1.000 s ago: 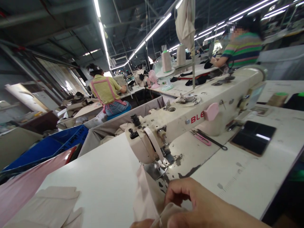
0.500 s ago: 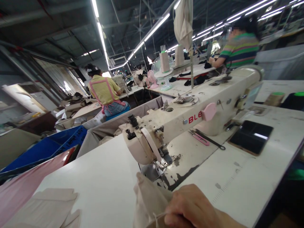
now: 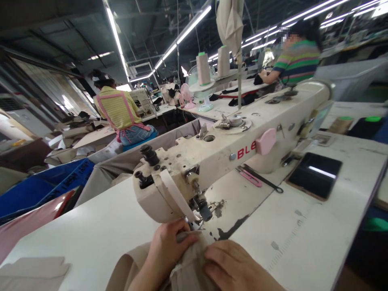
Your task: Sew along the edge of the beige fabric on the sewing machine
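A cream sewing machine (image 3: 230,149) stands on the white table (image 3: 97,230). Its needle head sits just above my hands. A beige fabric piece (image 3: 188,262) lies bunched under the presser foot. My left hand (image 3: 165,250) pinches the fabric at the needle from the left. My right hand (image 3: 239,268) presses on the same fabric from the right, fingers curled over it. Both hands touch the cloth close together at the bottom middle.
A dark phone (image 3: 315,176), pink thread snips (image 3: 248,177) and a black tool lie on the table behind the machine. Cut beige pieces (image 3: 30,273) lie at the left corner. A blue bin (image 3: 39,186) stands left. Two other people sit sewing at far tables.
My left hand has come into view and taken hold of the fabric. The fabric has moved up under the needle head. The view has shifted closer to the machine.
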`<action>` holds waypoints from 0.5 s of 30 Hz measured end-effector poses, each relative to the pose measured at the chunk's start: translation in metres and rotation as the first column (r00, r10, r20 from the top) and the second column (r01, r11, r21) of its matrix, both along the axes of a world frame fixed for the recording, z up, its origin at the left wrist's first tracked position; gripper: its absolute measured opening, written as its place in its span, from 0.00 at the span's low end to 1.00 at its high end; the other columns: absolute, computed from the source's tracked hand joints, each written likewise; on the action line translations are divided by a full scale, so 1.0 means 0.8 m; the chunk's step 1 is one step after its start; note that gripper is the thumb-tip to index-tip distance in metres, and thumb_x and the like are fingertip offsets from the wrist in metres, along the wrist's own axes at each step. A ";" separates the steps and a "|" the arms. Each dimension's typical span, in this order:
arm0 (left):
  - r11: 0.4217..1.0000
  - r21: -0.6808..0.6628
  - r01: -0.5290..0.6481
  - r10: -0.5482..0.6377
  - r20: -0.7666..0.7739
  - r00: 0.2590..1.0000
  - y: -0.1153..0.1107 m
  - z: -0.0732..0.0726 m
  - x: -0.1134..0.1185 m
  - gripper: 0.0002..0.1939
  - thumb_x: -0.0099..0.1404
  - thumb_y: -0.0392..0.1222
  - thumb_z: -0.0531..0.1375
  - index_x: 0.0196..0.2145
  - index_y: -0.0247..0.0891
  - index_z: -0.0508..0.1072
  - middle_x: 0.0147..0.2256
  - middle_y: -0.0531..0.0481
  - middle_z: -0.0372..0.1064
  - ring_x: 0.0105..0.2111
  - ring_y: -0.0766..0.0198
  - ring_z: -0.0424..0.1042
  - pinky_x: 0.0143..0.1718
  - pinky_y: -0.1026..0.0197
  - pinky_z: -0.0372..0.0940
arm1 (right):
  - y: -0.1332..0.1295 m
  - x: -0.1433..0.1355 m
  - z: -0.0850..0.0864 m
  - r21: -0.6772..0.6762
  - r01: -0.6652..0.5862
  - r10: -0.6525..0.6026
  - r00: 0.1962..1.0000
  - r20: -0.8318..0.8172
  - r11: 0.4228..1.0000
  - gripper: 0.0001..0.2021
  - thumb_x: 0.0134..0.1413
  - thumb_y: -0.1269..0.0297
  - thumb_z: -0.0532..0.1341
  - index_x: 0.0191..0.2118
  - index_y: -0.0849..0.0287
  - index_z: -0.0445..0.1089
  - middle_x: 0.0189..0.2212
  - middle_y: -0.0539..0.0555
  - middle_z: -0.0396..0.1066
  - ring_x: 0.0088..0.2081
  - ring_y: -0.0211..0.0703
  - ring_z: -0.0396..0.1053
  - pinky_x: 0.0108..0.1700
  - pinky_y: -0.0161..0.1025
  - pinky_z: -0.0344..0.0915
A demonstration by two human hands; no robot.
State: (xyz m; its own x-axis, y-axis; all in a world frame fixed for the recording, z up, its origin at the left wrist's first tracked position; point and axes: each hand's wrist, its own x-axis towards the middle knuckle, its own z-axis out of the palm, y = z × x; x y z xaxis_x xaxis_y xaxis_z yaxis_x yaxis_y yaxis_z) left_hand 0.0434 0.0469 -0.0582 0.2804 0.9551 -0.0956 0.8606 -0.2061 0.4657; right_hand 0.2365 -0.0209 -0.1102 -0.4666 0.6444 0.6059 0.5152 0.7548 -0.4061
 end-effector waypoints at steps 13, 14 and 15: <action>0.986 0.031 -0.162 0.161 0.048 0.986 0.019 0.000 -0.006 0.09 0.57 0.40 0.57 0.30 0.38 0.76 0.32 0.48 0.76 0.37 0.54 0.74 0.38 0.57 0.65 | 0.050 0.014 0.035 0.080 -0.283 0.252 0.929 0.272 0.956 0.10 0.66 0.71 0.52 0.41 0.63 0.71 0.41 0.56 0.74 0.47 0.44 0.69 0.58 0.39 0.60; 0.989 0.037 -0.143 0.140 0.058 0.988 0.022 0.000 -0.008 0.10 0.57 0.40 0.56 0.32 0.38 0.77 0.34 0.47 0.77 0.39 0.53 0.74 0.41 0.56 0.65 | 0.051 0.014 0.034 0.089 -0.270 0.237 0.933 0.272 0.959 0.10 0.66 0.71 0.52 0.42 0.63 0.70 0.41 0.56 0.74 0.47 0.44 0.69 0.59 0.39 0.60; 0.991 0.043 -0.124 0.120 0.069 0.990 0.026 0.000 -0.010 0.11 0.58 0.41 0.56 0.34 0.39 0.78 0.36 0.46 0.77 0.42 0.52 0.73 0.44 0.55 0.65 | 0.053 0.013 0.032 0.102 -0.256 0.222 0.939 0.262 0.961 0.11 0.66 0.71 0.51 0.43 0.63 0.70 0.41 0.55 0.74 0.47 0.43 0.69 0.59 0.39 0.60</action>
